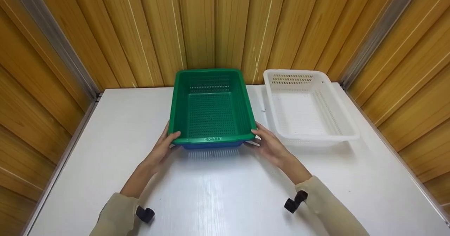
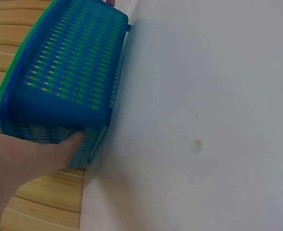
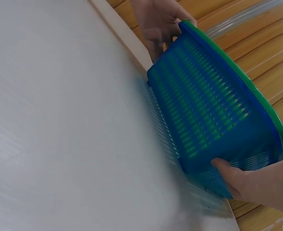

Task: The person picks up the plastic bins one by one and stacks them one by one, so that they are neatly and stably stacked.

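Note:
A green plastic basket (image 1: 211,115) sits nested inside a blue basket (image 2: 71,57), their rims together. Slotted walls of the blue one show in both wrist views. At the near left corner my left hand (image 1: 162,148) grips the pair, thumb over the green rim and fingers against the blue side. My right hand (image 1: 272,148) holds the near right corner the same way; in the right wrist view a finger presses on the blue wall. To the right of the pair, untouched, stands a white basket (image 1: 351,137).
The baskets are on a white table (image 1: 211,201) that meets a wood-patterned panel wall (image 1: 197,28) at the back. Similar panels flank both sides, with grey metal strips at the corners. Black wrist devices (image 1: 146,214) are on both sleeves.

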`<state>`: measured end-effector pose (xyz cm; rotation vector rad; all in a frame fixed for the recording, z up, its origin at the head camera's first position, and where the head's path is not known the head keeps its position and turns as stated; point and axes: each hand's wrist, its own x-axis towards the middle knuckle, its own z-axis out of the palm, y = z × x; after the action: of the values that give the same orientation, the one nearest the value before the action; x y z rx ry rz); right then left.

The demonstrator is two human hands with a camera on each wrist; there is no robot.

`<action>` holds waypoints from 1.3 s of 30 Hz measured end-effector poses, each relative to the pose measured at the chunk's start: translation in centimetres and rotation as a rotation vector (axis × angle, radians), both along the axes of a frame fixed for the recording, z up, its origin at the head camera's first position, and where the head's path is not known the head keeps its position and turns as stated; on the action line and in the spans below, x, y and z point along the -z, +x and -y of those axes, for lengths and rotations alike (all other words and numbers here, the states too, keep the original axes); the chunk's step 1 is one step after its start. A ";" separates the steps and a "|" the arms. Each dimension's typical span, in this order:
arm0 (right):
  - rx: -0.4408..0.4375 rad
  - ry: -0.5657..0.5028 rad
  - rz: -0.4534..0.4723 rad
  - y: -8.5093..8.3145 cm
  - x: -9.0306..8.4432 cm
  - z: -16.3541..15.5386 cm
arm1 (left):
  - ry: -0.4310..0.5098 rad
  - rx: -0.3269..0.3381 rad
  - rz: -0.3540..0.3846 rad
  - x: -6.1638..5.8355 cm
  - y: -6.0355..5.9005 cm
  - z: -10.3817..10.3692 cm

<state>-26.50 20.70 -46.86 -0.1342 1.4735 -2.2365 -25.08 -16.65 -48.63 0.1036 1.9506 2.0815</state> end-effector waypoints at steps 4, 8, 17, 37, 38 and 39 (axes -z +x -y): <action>0.001 0.035 -0.016 0.0 -0.6 -0.3 | -0.104 0.002 -0.062 -1.0 0.1 0.2; -0.030 0.127 -0.052 0.3 -1.0 -0.7 | -0.256 -0.047 -0.114 -2.0 0.5 0.5; -0.148 0.289 -0.154 1.1 -3.2 -2.9 | -0.480 -0.265 -0.290 -3.9 1.2 -0.3; 0.075 0.195 -0.330 0.1 -10.7 -16.8 | -0.304 0.056 -0.685 -5.8 3.6 -12.8; 0.078 0.182 -0.325 0.2 -10.9 -17.4 | -0.283 0.084 -0.674 -5.6 3.7 -13.6; 0.079 0.163 -0.318 0.4 -11.1 -17.9 | -0.260 0.109 -0.667 -5.5 3.9 -14.5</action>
<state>-26.11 38.62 -35.79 -0.4014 1.8494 -2.2205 -21.13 -2.15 -43.17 0.9282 2.4857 1.8409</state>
